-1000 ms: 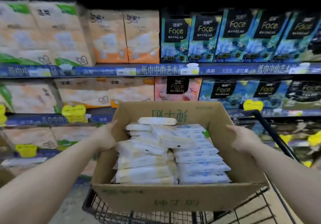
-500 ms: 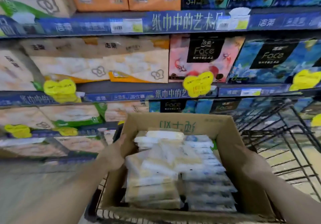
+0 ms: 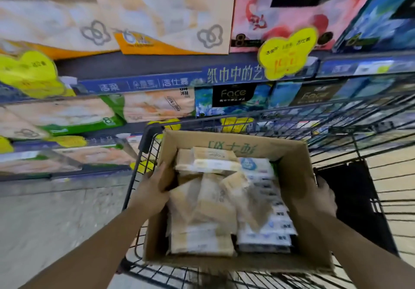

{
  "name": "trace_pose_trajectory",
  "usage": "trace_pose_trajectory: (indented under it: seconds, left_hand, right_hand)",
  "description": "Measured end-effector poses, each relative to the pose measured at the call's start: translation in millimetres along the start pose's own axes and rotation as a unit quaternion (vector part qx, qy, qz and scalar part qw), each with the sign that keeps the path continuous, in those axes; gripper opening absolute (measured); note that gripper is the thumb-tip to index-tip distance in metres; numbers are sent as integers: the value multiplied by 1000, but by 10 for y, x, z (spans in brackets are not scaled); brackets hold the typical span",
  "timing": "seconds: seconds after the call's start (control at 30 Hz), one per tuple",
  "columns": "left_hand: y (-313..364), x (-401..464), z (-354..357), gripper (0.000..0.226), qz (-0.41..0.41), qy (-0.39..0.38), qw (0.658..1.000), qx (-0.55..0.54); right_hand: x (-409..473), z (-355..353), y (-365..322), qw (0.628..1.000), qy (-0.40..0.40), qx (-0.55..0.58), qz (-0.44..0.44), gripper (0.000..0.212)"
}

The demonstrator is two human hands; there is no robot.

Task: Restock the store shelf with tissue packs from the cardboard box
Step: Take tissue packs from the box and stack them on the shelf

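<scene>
Head view: both hands grip an open box (image 3: 235, 151) that sits in a wire cart (image 3: 363, 136). The left hand (image 3: 152, 190) holds the box's left wall, its fingers (image 3: 162, 170) curled over the rim. The right hand (image 3: 323, 195) clasps the right wall from outside, fingers wrapped on the cardboard. Tissue packs (image 3: 211, 212), beige on the left and white-blue on the right, lie stacked inside the box. A shelf (image 3: 143, 84) of larger tissue bundles stands just beyond the cart.

Bright even store light; heavy motion blur throughout; wide-angle bending at edges.
</scene>
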State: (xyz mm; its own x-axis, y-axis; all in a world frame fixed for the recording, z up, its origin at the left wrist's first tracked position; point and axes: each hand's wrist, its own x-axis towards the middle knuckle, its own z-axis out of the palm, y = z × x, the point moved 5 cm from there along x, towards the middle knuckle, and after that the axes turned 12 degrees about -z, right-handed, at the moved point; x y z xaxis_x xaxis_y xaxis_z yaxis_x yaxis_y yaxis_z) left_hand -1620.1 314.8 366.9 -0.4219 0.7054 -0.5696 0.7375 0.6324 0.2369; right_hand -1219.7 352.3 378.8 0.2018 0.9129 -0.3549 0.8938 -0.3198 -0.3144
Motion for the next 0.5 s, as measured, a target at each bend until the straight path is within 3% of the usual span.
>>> trace_pose_trajectory:
  seconds: [0.13,0.2,0.3,0.5]
  left_hand:
    - [349,-4,-360,48,56,163,978,-118]
    - [549,54,-328,43,61,129,978,-155]
    - [785,210,-119,51,34,18,986,-165]
    - [1051,504,125,58,-64,-49,994,-76]
  right_hand:
    - [94,154,-478,995,-43,24,-82,47]
    - [94,281,-628,990,-91,81,-75,47]
    - [79,419,-586,986,-111,119,-23,47]
    - [-193,655,-188,962,-196,126,142,71]
